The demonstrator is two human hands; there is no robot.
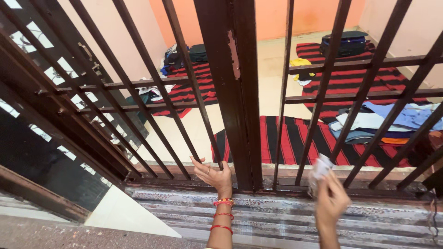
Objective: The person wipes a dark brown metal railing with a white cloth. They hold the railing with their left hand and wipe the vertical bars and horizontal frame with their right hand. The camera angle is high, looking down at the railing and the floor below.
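My left hand (213,175), with red bangles at the wrist, reaches to the foot of a dark brown barred metal gate (233,92) and curls its fingers around the base of one slanted bar. My right hand (330,199) is raised in front of the gate's lower right part and grips a small crumpled white cloth or paper (319,168). The gate's thick central post (230,69) shows chipped paint.
Behind the bars lies a room with red and black striped mats (295,140), folded clothes (387,121) at the right, a dark bag (345,44) at the back and scattered clothes at the left. A patterned stone threshold (277,216) runs below the gate.
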